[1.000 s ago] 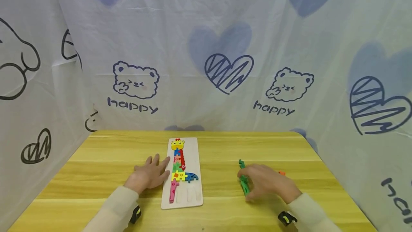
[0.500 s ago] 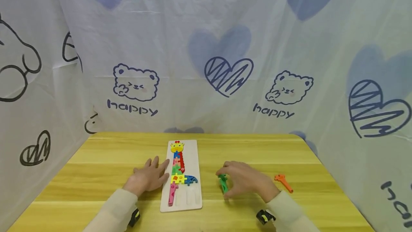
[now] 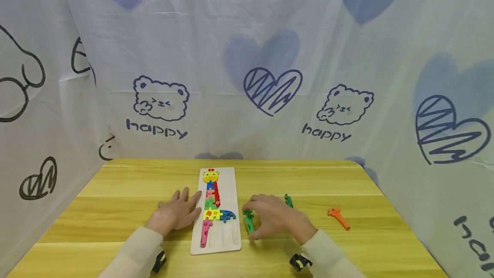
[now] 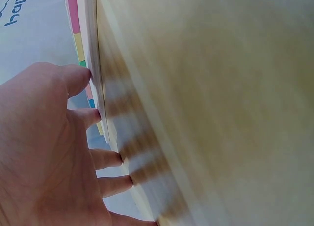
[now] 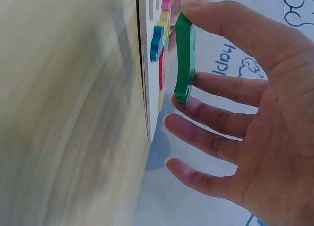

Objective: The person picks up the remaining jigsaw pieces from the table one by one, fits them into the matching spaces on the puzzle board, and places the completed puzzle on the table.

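Observation:
A pale wooden puzzle board (image 3: 230,188) lies on the table, bearing a giraffe of coloured pieces with a yellow head (image 3: 210,176). At its lower end are a pink leg piece (image 3: 205,233) and bare recesses. My left hand (image 3: 173,213) has spread fingers; in the left wrist view the thumb (image 4: 78,78) and index finger touch the board's edge. Just right of the board, my right hand (image 3: 275,217) pinches a green puzzle piece (image 5: 184,59) between thumb and fingers. In the right wrist view the piece is held lengthwise, its narrow side showing, beside the board.
An orange puzzle piece (image 3: 339,219) lies on the table to the right. Behind the right hand, a dark green piece (image 3: 288,201) is partly hidden. A printed curtain (image 3: 216,55) hangs around the wood-grain table (image 3: 154,175).
My right hand has carried the green piece left across the table to the board's right side, uncovering the orange piece and the dark green one. The left hand has stayed in place.

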Available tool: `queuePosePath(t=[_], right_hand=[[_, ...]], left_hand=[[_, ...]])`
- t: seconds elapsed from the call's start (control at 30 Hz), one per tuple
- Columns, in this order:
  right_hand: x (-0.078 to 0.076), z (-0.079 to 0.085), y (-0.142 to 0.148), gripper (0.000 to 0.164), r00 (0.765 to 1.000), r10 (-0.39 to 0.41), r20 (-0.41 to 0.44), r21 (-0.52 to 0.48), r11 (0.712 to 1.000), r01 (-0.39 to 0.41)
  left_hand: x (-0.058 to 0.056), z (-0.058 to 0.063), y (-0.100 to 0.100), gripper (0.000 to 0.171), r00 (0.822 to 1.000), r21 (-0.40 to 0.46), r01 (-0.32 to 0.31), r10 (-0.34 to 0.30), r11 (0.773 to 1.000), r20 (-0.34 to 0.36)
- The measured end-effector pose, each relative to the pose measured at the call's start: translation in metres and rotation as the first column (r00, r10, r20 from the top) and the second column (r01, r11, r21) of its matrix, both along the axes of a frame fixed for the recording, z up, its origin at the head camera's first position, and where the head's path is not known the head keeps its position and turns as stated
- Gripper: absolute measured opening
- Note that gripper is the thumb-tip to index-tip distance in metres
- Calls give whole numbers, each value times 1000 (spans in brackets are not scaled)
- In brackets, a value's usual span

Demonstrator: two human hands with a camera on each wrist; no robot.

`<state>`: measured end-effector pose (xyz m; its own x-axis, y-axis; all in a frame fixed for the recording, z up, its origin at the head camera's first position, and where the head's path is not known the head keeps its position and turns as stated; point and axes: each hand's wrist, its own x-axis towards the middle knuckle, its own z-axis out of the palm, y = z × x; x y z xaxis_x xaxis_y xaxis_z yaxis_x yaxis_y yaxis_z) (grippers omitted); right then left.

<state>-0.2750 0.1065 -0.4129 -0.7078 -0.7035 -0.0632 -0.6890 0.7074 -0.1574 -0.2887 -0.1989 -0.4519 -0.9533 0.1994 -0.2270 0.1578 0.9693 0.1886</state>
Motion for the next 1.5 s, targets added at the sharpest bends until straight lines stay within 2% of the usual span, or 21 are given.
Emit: queuePosePath(t=[0.4, 0.6, 0.8, 1.07, 1.5], right_hand=[[2, -4, -27, 68, 1000, 10, -12, 15, 1000, -9], [2, -7, -37, 67, 1000, -2, -10, -9, 1000, 2], [2, -10, -44, 68, 999, 21, -38, -32, 999, -22], [4, -12, -53, 68, 999, 31, -38, -14, 999, -31], [6, -16, -67, 70, 995, 45, -91, 46, 998, -41]], left_hand=[[1, -1, -1, 63, 1000, -5, -1, 1, 1000, 2], [-1, 0, -1, 63, 1000, 0, 2, -2, 1000, -7], [-1, 2, -1, 63, 1000, -5, 5, -5, 1000, -10], [-1, 3, -1, 62, 1000, -5, 10, -10, 1000, -8], [0, 4, 1, 62, 1000, -11, 8, -8, 1000, 4]])
